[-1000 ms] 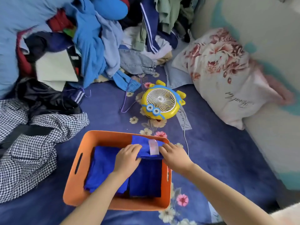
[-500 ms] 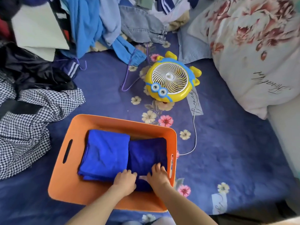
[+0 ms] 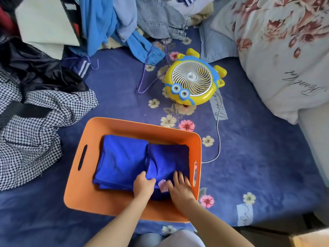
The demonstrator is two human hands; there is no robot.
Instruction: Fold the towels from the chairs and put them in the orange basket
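- A person's left hand (image 3: 144,184) reaches into the orange basket (image 3: 83,198), forearm angled up from the bottom of the frame, fingers curled and gripping the near left edge of the darker blue towel (image 3: 169,157).
- The right hand (image 3: 179,187) lies flat on the same towel, fingers straight and slightly spread, just beside a small pale label (image 3: 163,187).
- A brighter blue towel (image 3: 121,161) sits folded alongside, touching the darker one, both inside the basket.
- The darker towel sits close against the basket's right wall and its handle slot; bare orange floor shows along the left and near sides.
- The basket rests on a blue floral cover (image 3: 106,97), with a houndstooth garment (image 3: 35,131) to the left, a yellow fan (image 3: 192,84) beyond the far rim and its white cable (image 3: 219,139) running near the right wall.
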